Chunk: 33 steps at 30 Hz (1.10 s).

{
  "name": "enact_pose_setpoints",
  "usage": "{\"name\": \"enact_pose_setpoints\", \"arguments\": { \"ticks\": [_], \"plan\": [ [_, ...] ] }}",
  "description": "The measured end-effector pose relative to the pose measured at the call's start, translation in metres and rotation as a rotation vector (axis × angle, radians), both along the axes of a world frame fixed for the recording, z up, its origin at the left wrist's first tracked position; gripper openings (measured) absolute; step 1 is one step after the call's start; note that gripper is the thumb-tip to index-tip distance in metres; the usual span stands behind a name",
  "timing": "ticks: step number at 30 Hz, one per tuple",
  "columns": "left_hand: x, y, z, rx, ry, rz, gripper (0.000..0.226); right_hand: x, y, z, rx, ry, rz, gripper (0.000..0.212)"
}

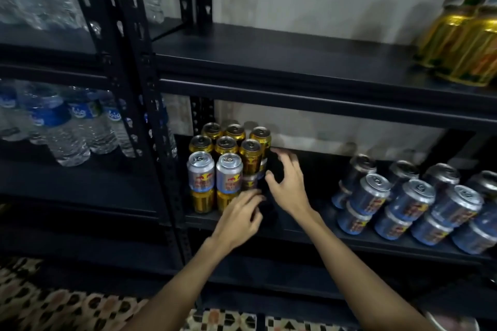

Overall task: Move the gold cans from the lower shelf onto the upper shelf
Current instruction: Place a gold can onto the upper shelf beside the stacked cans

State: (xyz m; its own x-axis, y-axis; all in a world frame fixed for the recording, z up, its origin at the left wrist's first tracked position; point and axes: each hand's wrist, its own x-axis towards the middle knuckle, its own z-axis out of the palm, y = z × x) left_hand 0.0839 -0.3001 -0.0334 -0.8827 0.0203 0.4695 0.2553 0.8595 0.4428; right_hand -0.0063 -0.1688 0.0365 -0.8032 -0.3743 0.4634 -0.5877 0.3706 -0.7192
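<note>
The left hand, fingers loosely bent and holding nothing, has its tips just beside the front of the stacked gold metal drink cans at the left end of the lower black metal shelf. The right hand, fingers spread wide and empty, hovers just right of that stack. Open board runs from there to blue-and-silver cans. The upper black metal shelf lies open up to a blurred gold stack far right.
</note>
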Motion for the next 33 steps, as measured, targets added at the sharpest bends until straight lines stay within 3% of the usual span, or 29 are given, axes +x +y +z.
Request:
{"name": "enact_pose_setpoints", "arguments": {
  "ticks": [6,9,17,23,33],
  "plan": [
    [-0.029,0.013,-0.027,0.048,-0.258,0.012,0.050,-0.051,-0.012,0.005,0.147,-0.151,0.046,0.068],
    [-0.046,0.012,-0.032,0.029,-0.273,0.005,0.047,-0.079,-0.017,0.010,0.223,-0.235,0.032,0.079],
    [-0.063,0.015,-0.058,0.068,-0.254,0.021,0.042,-0.115,-0.027,0.002,0.330,-0.181,0.195,0.085],
    [-0.069,0.013,-0.066,0.066,-0.222,0.029,0.038,-0.123,-0.032,-0.001,0.291,-0.101,0.274,0.075],
    [-0.072,0.012,-0.070,0.049,-0.215,0.025,0.034,-0.129,-0.034,-0.008,0.162,-0.178,0.317,0.063]
  ]
}}
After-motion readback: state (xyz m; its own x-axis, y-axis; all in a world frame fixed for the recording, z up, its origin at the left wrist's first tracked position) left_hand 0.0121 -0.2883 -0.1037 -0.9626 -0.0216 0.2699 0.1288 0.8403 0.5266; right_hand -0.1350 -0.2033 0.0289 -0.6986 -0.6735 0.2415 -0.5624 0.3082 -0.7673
